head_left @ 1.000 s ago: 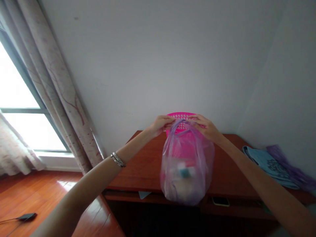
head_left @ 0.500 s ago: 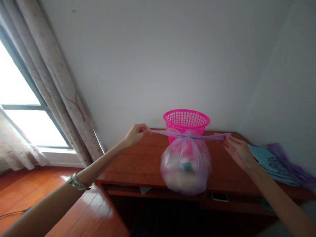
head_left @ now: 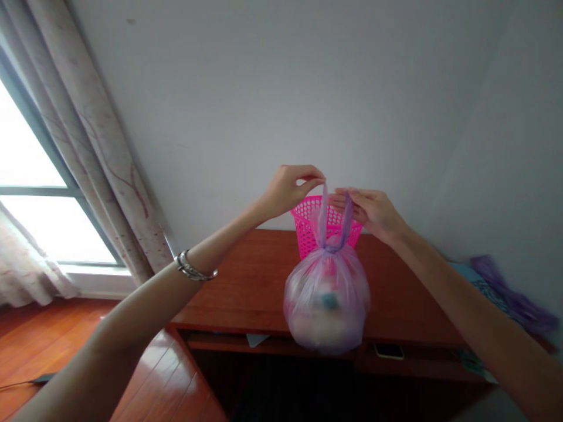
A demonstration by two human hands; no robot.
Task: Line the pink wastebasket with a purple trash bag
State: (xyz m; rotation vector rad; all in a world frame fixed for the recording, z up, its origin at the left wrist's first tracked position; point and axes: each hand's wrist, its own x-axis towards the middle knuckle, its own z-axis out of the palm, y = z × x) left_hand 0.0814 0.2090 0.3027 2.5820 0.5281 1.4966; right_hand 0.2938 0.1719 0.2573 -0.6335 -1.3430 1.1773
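Observation:
A filled, see-through purple plastic bag (head_left: pixel 328 310) hangs in front of the desk, gathered and crossed at its neck. White, pink and teal contents show through it, too blurred to name. My left hand (head_left: pixel 294 186) pinches the left tied end of the bag between thumb and fingertips, pulling it upward. The right end is pinched between the thumb and index finger of my right hand (head_left: pixel 367 208), its other fingers stretched out. Behind the bag stands a pink perforated plastic basket (head_left: pixel 303 225), partly covered by the bag and my right hand.
The basket is on a reddish-brown wooden desk (head_left: pixel 237 287) against a grey wall. At the desk's right lie folded blue cloth (head_left: pixel 466 274) and a crumpled purple plastic bag (head_left: pixel 512 293). A phone (head_left: pixel 389 350) rests on the shelf below. A curtained window is on the left.
Both hands have moved inward and up, bringing the two bag ends from stretched sideways to nearly upright and close together. The bag has shifted slightly left and down.

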